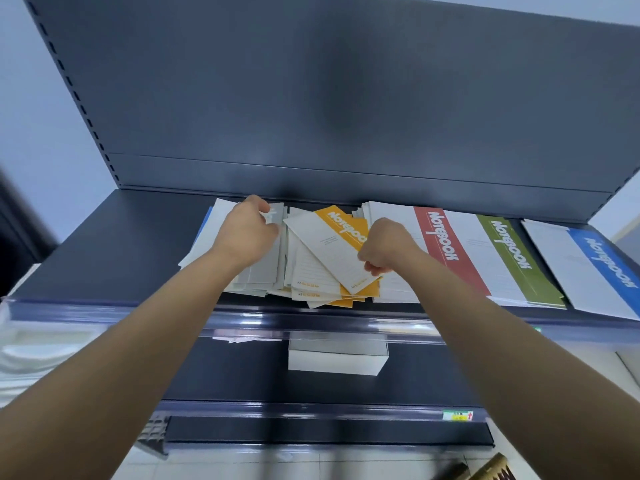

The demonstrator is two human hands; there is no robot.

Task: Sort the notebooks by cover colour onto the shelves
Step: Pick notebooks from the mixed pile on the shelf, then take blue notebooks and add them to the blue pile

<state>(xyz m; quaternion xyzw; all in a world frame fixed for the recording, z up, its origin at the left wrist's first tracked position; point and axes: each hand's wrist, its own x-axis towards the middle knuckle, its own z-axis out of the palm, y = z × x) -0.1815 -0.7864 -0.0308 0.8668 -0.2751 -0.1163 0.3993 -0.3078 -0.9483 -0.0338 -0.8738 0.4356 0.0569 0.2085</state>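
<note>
Up on the top shelf (121, 244), both hands are in the loose pile (311, 284) at its middle. The right hand (384, 245) is closed in a pinch on the near right corner of the orange notebook (332, 244), thumb underneath, fingers curled over. That book lies on top of the heap, skewed: its long axis runs from far left down to near right, orange band along the far side. The hand sits at the near end, so the whole cover stretches up and leftward from the grip.

The left hand (247, 233) is curled over the far end of a grey notebook (263, 268) at the left of the pile, holding it down or gripping it; which of the two I cannot tell.

To the right, neat and squared up: red stack (440, 240), then green stack (509, 247), then blue stack (609, 265). More orange covers peek out at the pile's near edge.

The right hand owns this one, being nearer. Held by one corner, the book will likely sag and swing, so expect a turn to square it before it lands.
</note>
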